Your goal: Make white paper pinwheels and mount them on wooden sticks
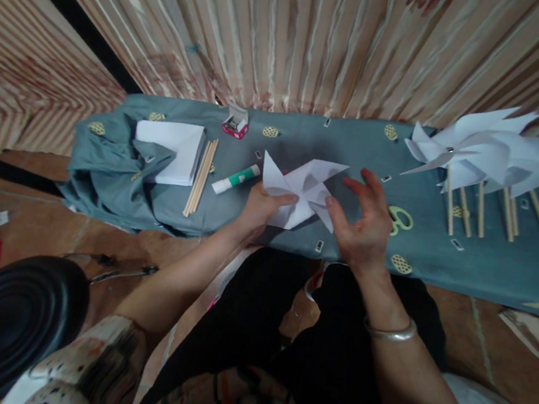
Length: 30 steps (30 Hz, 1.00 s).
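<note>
A white paper pinwheel (306, 184) with folded blades is between my hands, over the middle of the cloth. My left hand (265, 205) grips its left side, thumb pressed on the paper near the centre. At its right edge my right hand (364, 225) has thumb and fingers spread, the thumb tip touching or very close to a blade. Left of the pinwheel lies a glue stick (236, 179) with a green label. Partly behind my right hand are scissors with pale green handles (401, 220).
Wooden sticks (200, 179) and a stack of white paper (184, 150) lie at the left. A small red-and-white box (235, 121) stands open at the back. Several finished pinwheels (487, 149) on sticks lie at the right. A striped curtain (297, 39) hangs behind the cloth-covered surface (423, 250).
</note>
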Each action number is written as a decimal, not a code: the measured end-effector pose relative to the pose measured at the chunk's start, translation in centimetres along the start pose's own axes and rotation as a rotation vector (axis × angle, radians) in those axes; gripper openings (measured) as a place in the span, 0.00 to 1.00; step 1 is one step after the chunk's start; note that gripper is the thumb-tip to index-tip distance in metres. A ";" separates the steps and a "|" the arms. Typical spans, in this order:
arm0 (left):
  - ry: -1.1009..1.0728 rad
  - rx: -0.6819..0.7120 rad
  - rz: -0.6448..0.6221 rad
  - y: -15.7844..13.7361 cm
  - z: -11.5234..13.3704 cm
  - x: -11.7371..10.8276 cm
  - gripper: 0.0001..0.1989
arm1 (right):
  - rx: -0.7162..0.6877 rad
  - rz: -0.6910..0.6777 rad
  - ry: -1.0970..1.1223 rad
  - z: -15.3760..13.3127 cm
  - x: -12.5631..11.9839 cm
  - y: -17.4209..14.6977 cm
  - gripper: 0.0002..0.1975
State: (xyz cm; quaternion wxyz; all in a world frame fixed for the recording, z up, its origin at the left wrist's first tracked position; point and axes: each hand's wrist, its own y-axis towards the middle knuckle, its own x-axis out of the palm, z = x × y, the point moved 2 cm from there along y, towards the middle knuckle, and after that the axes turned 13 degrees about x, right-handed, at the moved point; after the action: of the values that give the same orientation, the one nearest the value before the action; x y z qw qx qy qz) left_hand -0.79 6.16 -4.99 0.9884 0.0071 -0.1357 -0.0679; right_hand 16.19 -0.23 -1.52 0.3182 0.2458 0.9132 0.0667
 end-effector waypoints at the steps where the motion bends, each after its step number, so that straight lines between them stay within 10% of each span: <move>1: -0.038 -0.020 0.001 0.0 0.1 0.0 0.21 | 0.077 -0.012 0.098 0.5 0.1 0.2 0.21; 14: -0.132 -0.100 -0.021 -0.5 0.8 0.1 0.30 | 0.643 -0.483 0.762 0.5 1.2 1.2 0.30; 30: 0.259 0.145 -0.165 -0.2 1.6 -0.2 0.36 | 0.584 -0.518 0.664 -0.8 2.6 0.8 0.25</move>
State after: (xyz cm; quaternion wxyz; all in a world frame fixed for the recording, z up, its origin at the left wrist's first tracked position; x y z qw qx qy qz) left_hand -1.45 6.00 -3.50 0.9856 0.0980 -0.0109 -0.1374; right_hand 14.27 1.74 -2.10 -0.0651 0.0555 0.9765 -0.1979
